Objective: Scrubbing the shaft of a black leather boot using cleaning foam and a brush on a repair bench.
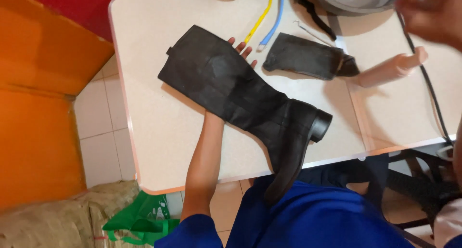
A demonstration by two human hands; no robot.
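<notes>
A tall black leather boot with a low block heel [250, 101] lies on its side across the pale beige table [154, 132], its shaft toward the far left and its toe hanging over the near edge, above the person's blue-clad lap. The left hand [240, 48] is slid under the shaft of this boot: the forearm goes in from the near side and only the fingertips [246, 52] come out at the far side, flat and spread, so the hand supports the boot from below and does not clamp it. The step in hand seems to be positioning or holding the boot on the table; I judge that any further handling needs the second hand to come down to the boot. The right hand [430, 14] is raised far right of the boot, blurred, and I cannot tell if it holds anything. Just beyond the boot, to its right, lies a smaller dark leather piece [305, 58], then a pale pink cylinder-shaped object [392, 70]. A yellow strip and a blue strip [269, 19] lie beyond the fingertips.
</notes>
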